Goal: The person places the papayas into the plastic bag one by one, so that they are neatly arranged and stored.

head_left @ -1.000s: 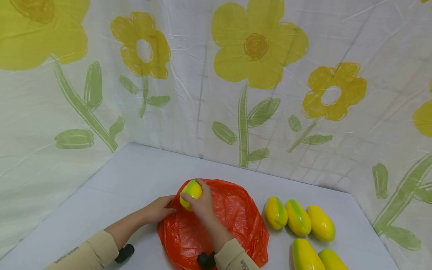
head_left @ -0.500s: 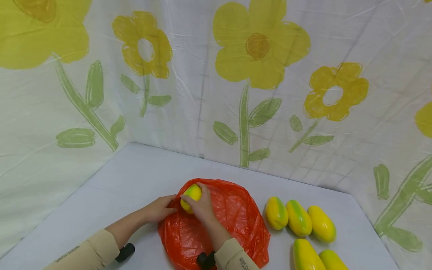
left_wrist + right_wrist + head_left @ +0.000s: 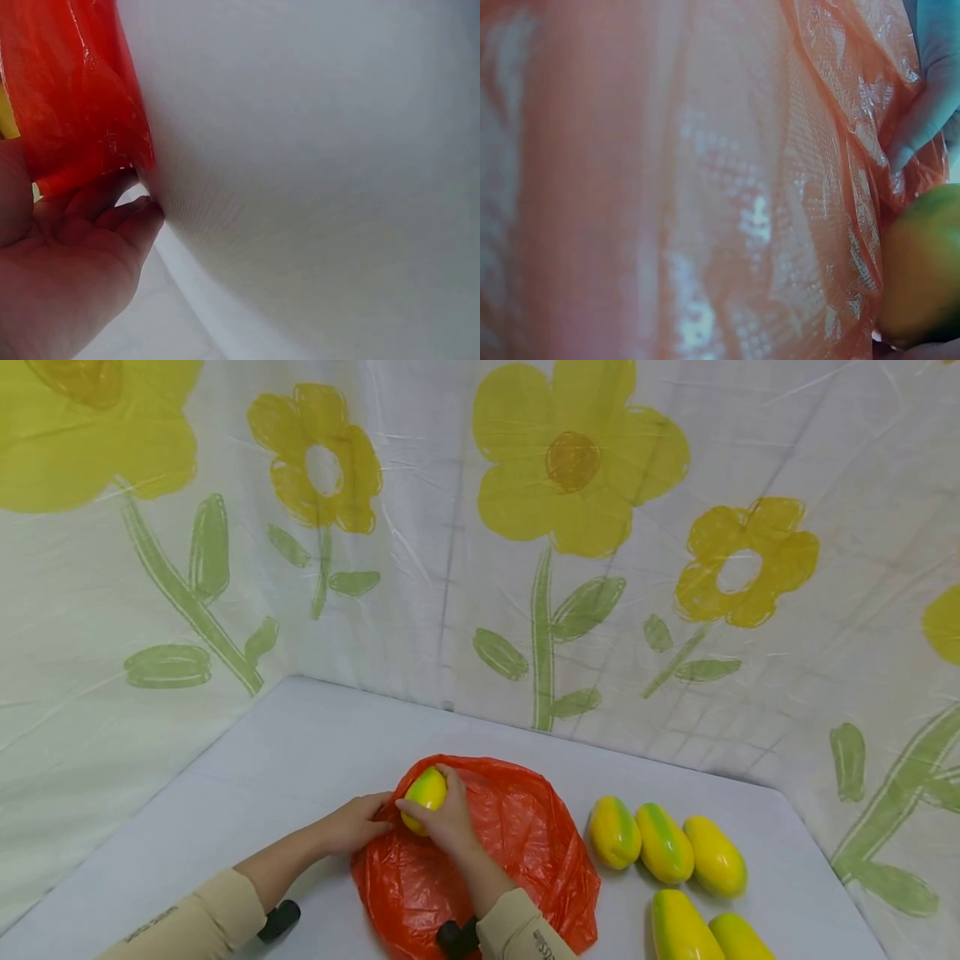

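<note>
A red plastic bag (image 3: 517,827) lies spread on the table with its mouth open upward. My right hand (image 3: 450,818) grips a yellow-green fruit (image 3: 426,791) just inside the bag's left rim, thumb on the near side and fingers over the far side. At that same rim, my left hand (image 3: 354,825) holds the bag's edge; in the left wrist view the hand (image 3: 82,255) has its fingers bent against the red plastic (image 3: 75,90). The right wrist view shows the fruit (image 3: 922,270) beside crumpled plastic (image 3: 817,150), with left-hand fingers above it.
Three yellow-green fruits (image 3: 664,843) stand in a row right of the bag, and two more (image 3: 682,931) lie nearer, cut off by the frame's bottom edge. Behind the white table (image 3: 337,727) hangs a flower-printed curtain (image 3: 420,568). Black objects show at both wrists.
The fruit in my right hand has moved slightly down against the bag's left side. My left hand stays at the rim, and the fruits on the right have not moved.
</note>
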`<move>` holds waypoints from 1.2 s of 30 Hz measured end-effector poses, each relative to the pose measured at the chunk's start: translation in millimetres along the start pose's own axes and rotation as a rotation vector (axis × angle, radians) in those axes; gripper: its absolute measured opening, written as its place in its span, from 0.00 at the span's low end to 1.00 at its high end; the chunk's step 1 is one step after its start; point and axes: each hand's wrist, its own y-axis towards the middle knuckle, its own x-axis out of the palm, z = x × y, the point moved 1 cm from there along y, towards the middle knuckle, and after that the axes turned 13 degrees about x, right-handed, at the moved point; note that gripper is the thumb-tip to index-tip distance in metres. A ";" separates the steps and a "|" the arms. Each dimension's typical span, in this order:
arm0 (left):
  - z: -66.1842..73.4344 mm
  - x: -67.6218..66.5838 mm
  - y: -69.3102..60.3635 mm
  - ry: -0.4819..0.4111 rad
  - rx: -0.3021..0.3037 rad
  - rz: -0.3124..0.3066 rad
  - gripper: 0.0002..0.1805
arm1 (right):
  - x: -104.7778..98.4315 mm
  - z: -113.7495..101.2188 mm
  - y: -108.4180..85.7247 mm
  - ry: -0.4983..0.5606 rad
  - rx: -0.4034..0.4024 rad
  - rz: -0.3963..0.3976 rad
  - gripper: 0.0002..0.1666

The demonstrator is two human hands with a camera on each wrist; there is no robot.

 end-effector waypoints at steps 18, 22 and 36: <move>-2.9 0.6 1.1 -0.011 0.009 -0.003 0.25 | -11.1 -8.4 -4.7 0.083 0.065 0.089 0.42; -2.8 1.2 1.1 -0.020 -0.009 0.004 0.25 | -18.3 -10.0 -7.3 0.095 0.096 0.083 0.42; -1.7 0.9 -0.3 -0.059 -0.014 0.005 0.26 | -61.1 -17.3 -16.0 0.154 0.116 0.078 0.38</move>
